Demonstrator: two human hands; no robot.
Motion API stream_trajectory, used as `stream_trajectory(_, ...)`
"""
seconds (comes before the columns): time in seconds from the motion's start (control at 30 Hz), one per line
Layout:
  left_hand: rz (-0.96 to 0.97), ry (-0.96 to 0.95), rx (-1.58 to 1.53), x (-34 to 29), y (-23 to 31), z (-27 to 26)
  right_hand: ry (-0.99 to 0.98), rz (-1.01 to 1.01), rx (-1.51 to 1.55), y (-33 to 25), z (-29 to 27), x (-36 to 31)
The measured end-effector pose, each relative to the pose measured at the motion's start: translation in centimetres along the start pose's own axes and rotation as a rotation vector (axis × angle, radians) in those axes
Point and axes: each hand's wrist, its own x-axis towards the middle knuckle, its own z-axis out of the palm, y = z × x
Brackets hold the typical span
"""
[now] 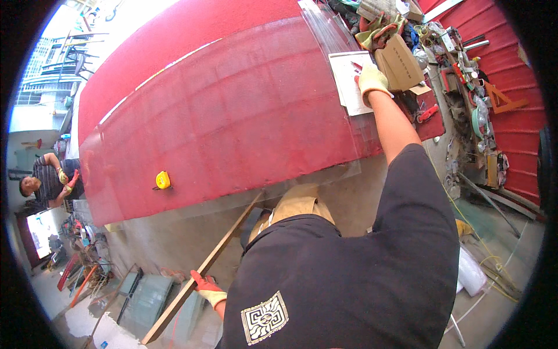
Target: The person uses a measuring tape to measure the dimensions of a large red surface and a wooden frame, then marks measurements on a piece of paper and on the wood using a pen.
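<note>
My left hand (pixel 209 289), in a red and cream work glove, is closed round a long wooden strip (pixel 224 239) slanting beside the table. My right arm reaches far forward, where my gloved right hand (pixel 374 81) rests over a white paper pad (pixel 346 87). At its fingertips is what looks like a slim red pen (pixel 357 66), partly hidden by the glove. A large clear sheet (pixel 221 110), probably glass, lies on the red-covered table (pixel 168 35). On the sheet, near the table's front edge, sits a yellow tape measure (pixel 163 180).
A cardboard box (pixel 399 63) and cluttered tools stand beside the pad. Narrow clear strips (pixel 328 35) lie under it. Another person (pixel 55 177) stands at the table's left end. Glass panes (pixel 148 299) lean low at left. A metal bar (pixel 488 203) slants at right.
</note>
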Motion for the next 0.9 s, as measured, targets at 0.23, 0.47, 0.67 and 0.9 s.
stream_trajectory(0.23,-0.048,-0.135,-0.166,4.4,-3.6,-5.3,0.153,-0.157,-0.012,-1.9,3.8,0.7)
stream_trajectory(0.47,0.105,0.067,-0.226,3.2,-0.7,0.2,0.287,-0.591,0.092,-11.4,6.4,-10.1)
stream_trajectory(0.67,0.206,0.131,0.066,4.0,1.3,0.6,-0.04,-0.938,0.354,-27.8,10.0,-27.2)
stream_trajectory(0.9,0.222,0.192,-0.106,6.6,0.5,-4.0,-0.306,-1.391,0.046,-43.4,12.5,-41.1)
